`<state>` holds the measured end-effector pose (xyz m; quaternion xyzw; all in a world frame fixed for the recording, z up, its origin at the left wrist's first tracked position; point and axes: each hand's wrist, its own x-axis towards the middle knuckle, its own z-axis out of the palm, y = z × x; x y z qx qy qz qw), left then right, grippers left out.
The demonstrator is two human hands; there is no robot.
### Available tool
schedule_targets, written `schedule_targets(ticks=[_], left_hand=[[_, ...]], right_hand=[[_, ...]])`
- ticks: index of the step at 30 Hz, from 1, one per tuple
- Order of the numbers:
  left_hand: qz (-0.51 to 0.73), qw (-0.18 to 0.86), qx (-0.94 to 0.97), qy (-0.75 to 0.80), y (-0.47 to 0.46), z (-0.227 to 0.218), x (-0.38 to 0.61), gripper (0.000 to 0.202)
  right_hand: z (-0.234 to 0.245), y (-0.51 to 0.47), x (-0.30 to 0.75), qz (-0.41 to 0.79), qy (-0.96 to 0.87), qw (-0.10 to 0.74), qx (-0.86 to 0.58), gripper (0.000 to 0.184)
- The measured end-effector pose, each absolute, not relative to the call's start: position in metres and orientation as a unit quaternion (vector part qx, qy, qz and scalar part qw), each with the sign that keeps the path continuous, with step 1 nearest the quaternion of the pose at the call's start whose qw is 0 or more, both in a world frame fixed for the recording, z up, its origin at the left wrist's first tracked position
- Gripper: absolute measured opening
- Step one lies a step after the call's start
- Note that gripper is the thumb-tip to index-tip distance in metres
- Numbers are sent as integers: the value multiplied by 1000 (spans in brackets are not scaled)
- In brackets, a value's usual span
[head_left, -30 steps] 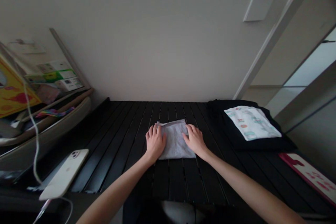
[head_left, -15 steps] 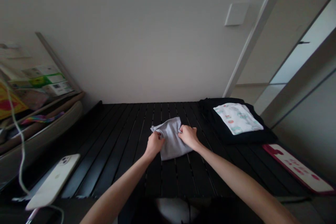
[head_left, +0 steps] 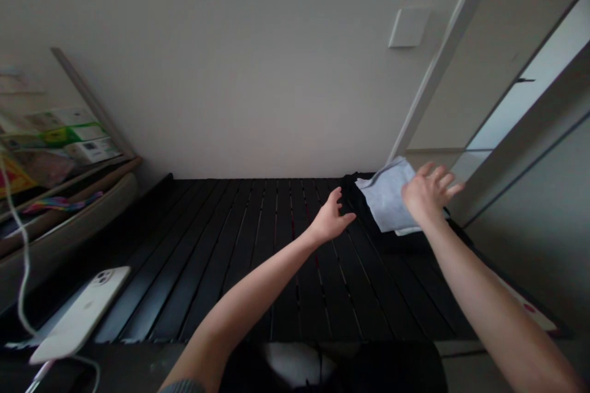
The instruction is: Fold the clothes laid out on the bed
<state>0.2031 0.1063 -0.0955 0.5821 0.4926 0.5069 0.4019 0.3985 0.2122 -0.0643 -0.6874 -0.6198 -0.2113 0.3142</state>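
A folded light grey cloth (head_left: 387, 196) lies on the pile at the table's right side, covering most of the white printed cloth beneath it. My right hand (head_left: 426, 193) is over the grey cloth's right edge, its fingers spread; whether the palm touches the fabric I cannot tell. To the left of the pile, my left hand (head_left: 330, 218) hovers above the slats with thumb and fingers apart, holding nothing. Folded black fabric (head_left: 369, 212) forms the bottom of the pile and shows around the grey cloth.
The black slatted table (head_left: 221, 245) stands against a pale wall. A white phone (head_left: 83, 313) with a cable plugged in rests at the front left. Behind it is a fabric bin (head_left: 92, 209) with packets. A white and red flat item (head_left: 530, 307) is partly behind my right forearm.
The grey cloth has gone from the table's middle to the top of the pile on the right. Both hands moved right and their fingers opened from the cloth.
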Motion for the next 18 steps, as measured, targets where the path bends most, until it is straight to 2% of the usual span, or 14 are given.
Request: schedule_targets(ticks=[4, 7, 9, 14, 18], left_hand=[[390, 186, 668, 606, 53, -120, 142, 61], [294, 111, 616, 723, 5, -143, 82, 45], [273, 71, 574, 769, -24, -150, 45, 38], [306, -50, 581, 752, -73, -145, -10, 29], [337, -87, 587, 731, -91, -148, -23, 30]], right_hand=[[-133, 189, 385, -180, -725, 299, -594, 60], [-196, 167, 369, -110, -839, 209, -490, 56], [-226, 162, 365, -75, -865, 158, -471, 56], [-246, 171, 373, -90, -865, 127, -478, 59], [-241, 164, 382, -88, -878, 122, -454, 55]])
